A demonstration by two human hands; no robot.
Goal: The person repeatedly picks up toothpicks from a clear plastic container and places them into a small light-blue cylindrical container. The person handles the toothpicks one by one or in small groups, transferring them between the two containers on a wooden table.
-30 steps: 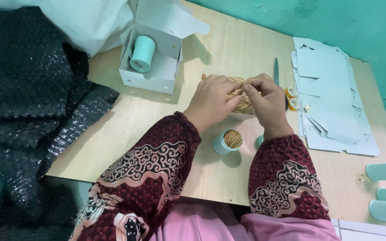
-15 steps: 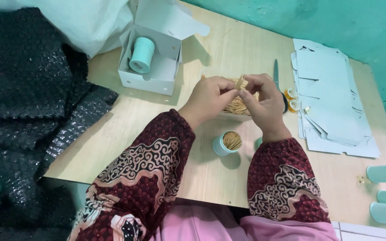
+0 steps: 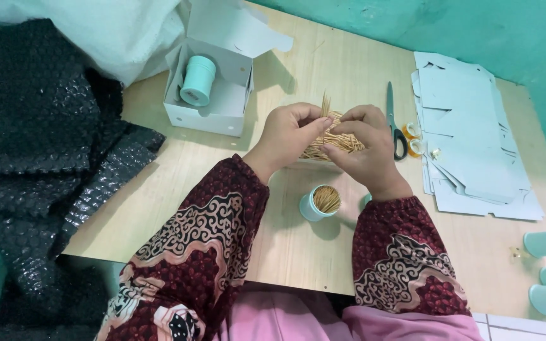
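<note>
Nearest, a small round mint-green plastic tub (image 3: 319, 203) packed with upright toothpicks is standing on the pale wooden bench (image 3: 285, 252) between the patterned sleeves. Just beyond it, the left hand (image 3: 289, 134) and right hand (image 3: 363, 142) are pinching a small bundle of thin, pale wooden toothpicks (image 3: 325, 107) over a loose heap of the same sticks (image 3: 336, 140); these are likely very light, stiff but snappable and prone to slipping apart, so gripping the bundle mid-length with closed fingertips suits them. Farther off, grey-handled scissors (image 3: 394, 123), a stack of flat white card blanks (image 3: 469, 139) and an open white card box (image 3: 213, 95) holding a mint-green cylinder (image 3: 197, 80) are lying on the bench.
</note>
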